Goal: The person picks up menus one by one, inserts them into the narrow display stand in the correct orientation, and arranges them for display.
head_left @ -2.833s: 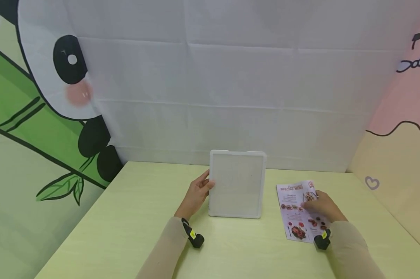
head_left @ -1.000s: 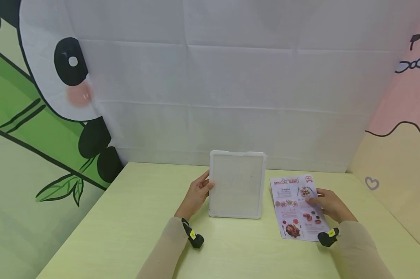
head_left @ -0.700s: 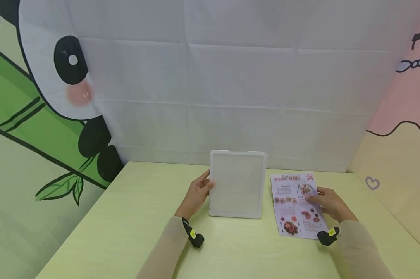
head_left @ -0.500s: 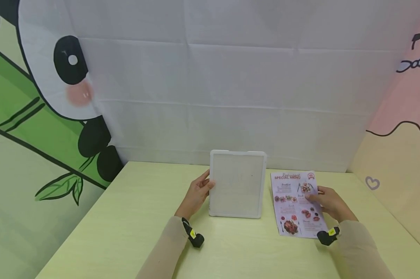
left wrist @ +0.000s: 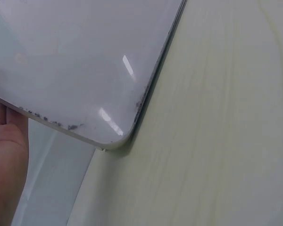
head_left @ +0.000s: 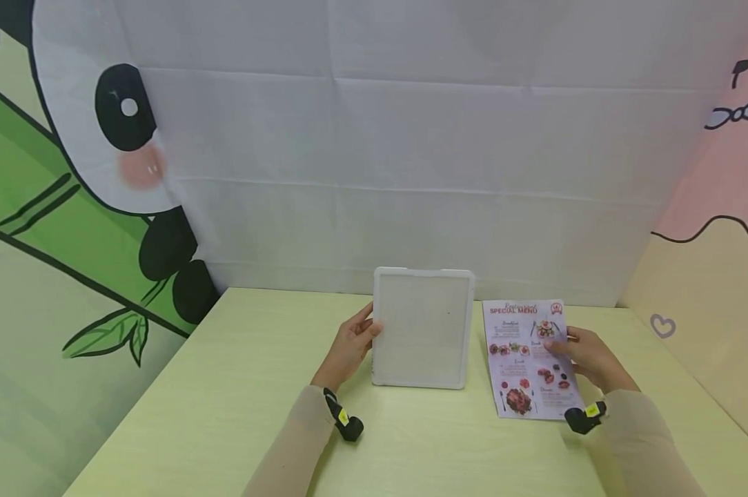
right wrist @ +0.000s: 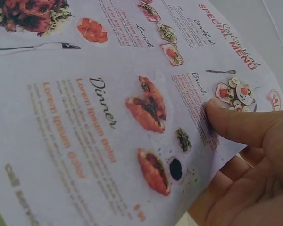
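Gripping a white-rimmed board (head_left: 420, 331) by its left edge at the centre of the head view, the left hand (head_left: 347, 351) sets its thumb in front and its fingers behind, probably to hold the board upright; whether the board rests on the table (head_left: 256, 386) cannot be told. At the lower right, the right hand (head_left: 597, 360) pinches a printed menu (head_left: 526, 366) at its right edge, seemingly to leave most of the print uncovered.

In the left wrist view, the board fills the upper left, with the hand at its edge by the left border, partly cut off.

In the right wrist view, the thumb presses the menu's front at right and fingers lie behind, likely bracing the thin, bowed sheet.
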The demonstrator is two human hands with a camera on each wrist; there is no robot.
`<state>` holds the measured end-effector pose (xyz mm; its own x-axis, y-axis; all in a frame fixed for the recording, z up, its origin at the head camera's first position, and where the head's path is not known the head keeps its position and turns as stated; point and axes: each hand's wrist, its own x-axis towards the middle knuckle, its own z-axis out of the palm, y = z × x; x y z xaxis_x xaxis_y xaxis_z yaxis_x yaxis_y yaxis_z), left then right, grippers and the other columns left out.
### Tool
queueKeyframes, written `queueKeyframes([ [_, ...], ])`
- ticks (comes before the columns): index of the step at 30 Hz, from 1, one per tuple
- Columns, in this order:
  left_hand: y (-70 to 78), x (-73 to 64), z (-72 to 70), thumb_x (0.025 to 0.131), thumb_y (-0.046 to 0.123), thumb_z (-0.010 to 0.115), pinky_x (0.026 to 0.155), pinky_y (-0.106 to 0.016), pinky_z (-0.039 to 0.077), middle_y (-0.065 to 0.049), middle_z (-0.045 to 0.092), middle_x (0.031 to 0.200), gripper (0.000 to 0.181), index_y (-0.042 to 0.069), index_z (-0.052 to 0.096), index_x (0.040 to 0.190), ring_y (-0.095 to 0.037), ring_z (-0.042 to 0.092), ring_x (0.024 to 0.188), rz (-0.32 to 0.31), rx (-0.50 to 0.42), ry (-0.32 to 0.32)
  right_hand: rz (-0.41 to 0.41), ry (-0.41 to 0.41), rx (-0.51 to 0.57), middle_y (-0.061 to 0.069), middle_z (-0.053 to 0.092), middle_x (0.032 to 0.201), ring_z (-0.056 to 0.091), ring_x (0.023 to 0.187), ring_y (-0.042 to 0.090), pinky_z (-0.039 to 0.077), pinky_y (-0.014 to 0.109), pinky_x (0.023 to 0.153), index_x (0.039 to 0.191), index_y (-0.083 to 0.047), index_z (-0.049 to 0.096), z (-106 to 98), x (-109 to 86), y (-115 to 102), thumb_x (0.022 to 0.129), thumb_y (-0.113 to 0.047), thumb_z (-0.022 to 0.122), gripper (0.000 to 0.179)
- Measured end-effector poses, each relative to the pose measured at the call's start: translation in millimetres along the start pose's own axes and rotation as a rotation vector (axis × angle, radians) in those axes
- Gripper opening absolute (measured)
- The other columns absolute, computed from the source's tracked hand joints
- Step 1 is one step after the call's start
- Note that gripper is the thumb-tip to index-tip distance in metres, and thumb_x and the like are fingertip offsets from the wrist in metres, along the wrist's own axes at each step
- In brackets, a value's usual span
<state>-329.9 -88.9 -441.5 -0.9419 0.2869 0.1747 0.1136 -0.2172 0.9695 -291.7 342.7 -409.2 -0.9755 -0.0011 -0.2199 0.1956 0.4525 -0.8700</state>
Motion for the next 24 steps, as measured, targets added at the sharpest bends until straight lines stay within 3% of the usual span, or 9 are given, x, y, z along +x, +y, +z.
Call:
queueKeyframes([
  [6, -1.2, -0.6, -1.2, 0.093, 0.02, 0.063, 0.087, -0.023, 0.052, -0.012, 0.06, 0.127, 0.064, 0.017, 0.034, 0.15, -0.01, 0.062, 0.106, 0.003, -0.02, -0.001, 0.011, 0.028, -0.023, 0.025, 0.057, 0.122, 0.065, 0.088, 0.017, 0.053, 0.045, 0.086, 0.143, 0.011, 0.029, 1.1, -0.2, -6.2, 0.096, -0.025, 0.06, 0.067],
  [17, 1.2, -1.6, -1.3, 0.095, 0.018, 0.06, 0.088, -0.023, 0.051, -0.012, 0.06, 0.127, 0.062, 0.017, 0.034, 0.15, -0.01, 0.061, 0.106, 0.004, 0.006, -0.004, -0.055, 0.007, 0.036, 0.024, 0.054, 0.126, 0.062, 0.093, 0.014, 0.055, 0.037, 0.083, 0.144, 0.011, 0.027, 0.3, -3.9, -19.6, 0.097, -0.017, 0.058, 0.063],
  [24, 1.0, -1.8, -1.7, 0.095, 0.018, 0.06, 0.087, -0.023, 0.052, -0.011, 0.061, 0.125, 0.061, 0.019, 0.034, 0.151, -0.01, 0.061, 0.105, -0.002, 0.006, 0.001, -0.044, 0.005, 0.038, 0.033, 0.04, 0.139, 0.061, 0.101, 0.02, 0.05, 0.048, 0.094, 0.147, 0.01, 0.022, -1.5, -3.9, -23.7, 0.097, -0.01, 0.054, 0.063],
])
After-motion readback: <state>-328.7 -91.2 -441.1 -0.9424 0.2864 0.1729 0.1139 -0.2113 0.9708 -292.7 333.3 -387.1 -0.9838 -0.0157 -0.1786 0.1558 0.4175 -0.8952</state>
